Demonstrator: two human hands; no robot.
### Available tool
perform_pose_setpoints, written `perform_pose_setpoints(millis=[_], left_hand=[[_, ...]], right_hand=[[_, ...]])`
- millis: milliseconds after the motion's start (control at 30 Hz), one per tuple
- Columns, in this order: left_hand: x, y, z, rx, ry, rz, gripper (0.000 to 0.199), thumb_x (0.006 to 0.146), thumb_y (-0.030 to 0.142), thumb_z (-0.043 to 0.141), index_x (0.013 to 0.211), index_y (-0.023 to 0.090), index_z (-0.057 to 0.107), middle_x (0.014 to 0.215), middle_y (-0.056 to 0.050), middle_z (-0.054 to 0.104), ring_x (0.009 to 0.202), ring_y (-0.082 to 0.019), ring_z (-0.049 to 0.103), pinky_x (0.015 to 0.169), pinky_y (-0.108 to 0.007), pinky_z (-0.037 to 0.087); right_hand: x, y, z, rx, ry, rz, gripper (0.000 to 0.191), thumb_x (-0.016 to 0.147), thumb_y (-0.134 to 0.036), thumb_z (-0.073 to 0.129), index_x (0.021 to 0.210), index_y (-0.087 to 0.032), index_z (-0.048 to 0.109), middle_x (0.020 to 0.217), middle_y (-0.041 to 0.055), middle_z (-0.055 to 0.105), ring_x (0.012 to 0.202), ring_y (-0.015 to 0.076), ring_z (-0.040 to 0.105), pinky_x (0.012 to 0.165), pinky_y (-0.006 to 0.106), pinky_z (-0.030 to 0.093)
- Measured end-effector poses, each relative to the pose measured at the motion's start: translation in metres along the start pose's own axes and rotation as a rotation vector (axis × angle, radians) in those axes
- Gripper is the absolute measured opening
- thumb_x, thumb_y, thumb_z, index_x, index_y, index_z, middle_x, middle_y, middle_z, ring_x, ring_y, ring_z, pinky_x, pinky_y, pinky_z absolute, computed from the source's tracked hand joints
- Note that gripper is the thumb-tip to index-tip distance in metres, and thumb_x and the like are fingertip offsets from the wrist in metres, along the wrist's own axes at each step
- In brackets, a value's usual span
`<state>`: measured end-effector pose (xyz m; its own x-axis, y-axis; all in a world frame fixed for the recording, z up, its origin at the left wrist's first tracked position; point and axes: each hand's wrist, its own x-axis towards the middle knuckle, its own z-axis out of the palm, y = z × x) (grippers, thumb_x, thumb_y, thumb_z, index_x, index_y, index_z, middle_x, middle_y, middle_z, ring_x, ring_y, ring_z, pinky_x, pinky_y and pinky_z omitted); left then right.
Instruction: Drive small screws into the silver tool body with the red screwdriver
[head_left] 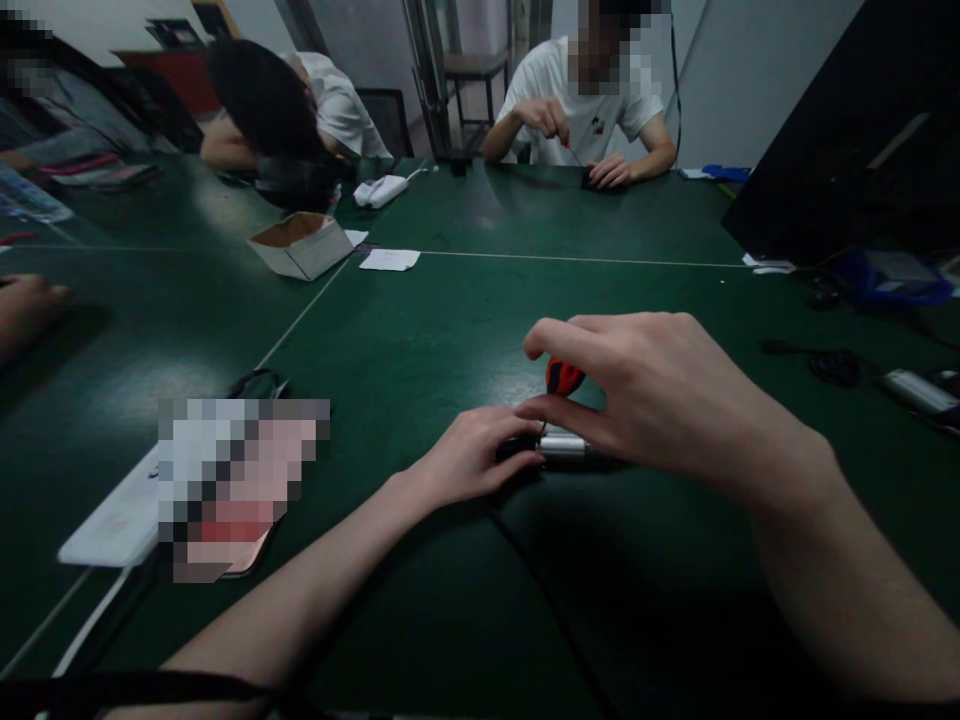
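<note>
On the green table point(420, 360), my left hand point(480, 450) grips the dark end of a cylindrical device with a silver middle section point(564, 446). Above the device, my right hand point(637, 385) has its thumb and fingers curled round the red and black handle of a screwdriver point(564, 376). The screwdriver points down at the device near my left fingertips; where its tip touches is too small to tell. A dark cable point(536, 580) runs from beside my left hand toward the table's near edge.
At left lie a white power bank point(112, 520) and a pink phone point(255, 550). An open box point(307, 245) and paper point(390, 260) stand farther back. Across the table, a person point(555, 110) works with a screwdriver; another leans down. A dark panel point(847, 150) rises at right.
</note>
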<state>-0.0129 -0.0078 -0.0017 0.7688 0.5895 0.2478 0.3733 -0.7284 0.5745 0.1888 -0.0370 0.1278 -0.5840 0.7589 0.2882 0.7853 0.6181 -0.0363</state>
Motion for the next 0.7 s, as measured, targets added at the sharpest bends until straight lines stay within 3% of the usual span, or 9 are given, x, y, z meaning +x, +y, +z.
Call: perform_pose_setpoints(millis=[133,300,533,700], left_hand=[[0.0013,0.0005,-0.0011,-0.010,-0.025,0.006,0.021,0.093,0.034,0.054,0.102,0.017,0.062,0.097,-0.007,0.068,0.088,-0.021,0.064,0.077,-0.031,0.049],[0.0018,-0.0002,-0.0002,-0.022,-0.014,0.022,0.022,0.094,0.035,0.052,0.100,0.016,0.062,0.095,-0.007,0.068,0.088,-0.021,0.064,0.076,-0.031,0.049],[0.0005,-0.0002,0.0007,0.015,0.002,0.008,0.020,0.092,0.033,0.055,0.101,0.017,0.062,0.094,-0.006,0.068,0.086,-0.021,0.064,0.076,-0.031,0.049],[0.0019,0.0004,-0.0018,-0.030,-0.048,0.000,0.024,0.093,0.035,0.054,0.107,0.017,0.061,0.102,-0.008,0.068,0.093,-0.021,0.064,0.081,-0.031,0.049]], right_hand=[[0.0008,0.0008,0.0019,-0.025,0.014,0.012,0.018,0.092,-0.039,0.055,0.097,-0.022,0.053,0.073,-0.0029,0.059,0.059,0.0130,0.051,0.050,0.024,0.024],[-0.0001,-0.0016,-0.0003,0.047,-0.021,0.001,0.020,0.085,-0.024,0.056,0.104,-0.019,0.050,0.086,-0.0008,0.062,0.067,0.0140,0.056,0.052,0.024,0.029],[0.0008,-0.0003,0.0018,-0.001,0.007,0.032,0.029,0.090,-0.047,0.055,0.103,-0.021,0.052,0.084,0.0000,0.063,0.067,0.0156,0.057,0.053,0.025,0.028],[0.0016,0.0011,0.0039,-0.050,0.036,0.040,0.022,0.089,-0.036,0.058,0.105,-0.021,0.052,0.076,-0.0013,0.062,0.061,0.0136,0.055,0.050,0.024,0.024]])
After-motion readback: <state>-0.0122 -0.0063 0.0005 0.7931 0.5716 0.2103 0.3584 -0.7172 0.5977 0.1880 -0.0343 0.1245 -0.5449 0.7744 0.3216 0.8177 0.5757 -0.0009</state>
